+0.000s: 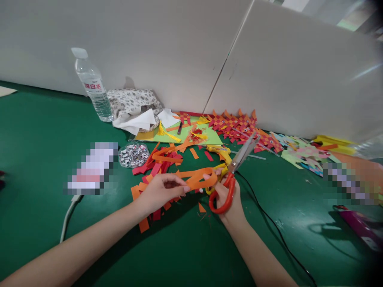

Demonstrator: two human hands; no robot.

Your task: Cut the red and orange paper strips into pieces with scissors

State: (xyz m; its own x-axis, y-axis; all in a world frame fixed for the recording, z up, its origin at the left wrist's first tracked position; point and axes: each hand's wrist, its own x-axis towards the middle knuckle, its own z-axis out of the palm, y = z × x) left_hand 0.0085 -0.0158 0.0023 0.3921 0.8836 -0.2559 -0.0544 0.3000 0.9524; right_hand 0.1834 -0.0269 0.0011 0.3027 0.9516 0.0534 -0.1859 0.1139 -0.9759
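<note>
My left hand [163, 191] pinches a looped orange paper strip [199, 178] above the green table. My right hand [229, 197] grips scissors [236, 169] with red and yellow handles, whose metal blades point up and to the right, close to the strip's right end. Under my left hand lies a heap of red and orange paper strips [158, 163].
A water bottle [92, 85] stands at the back left beside a patterned cloth pouch [131, 103] and white tissue. A round case of googly eyes [133, 154] sits left of the strips. Woven red-orange paper pieces [239, 125] and pastel ones [302, 153] line the white wall. A black cable [269, 219] runs toward me.
</note>
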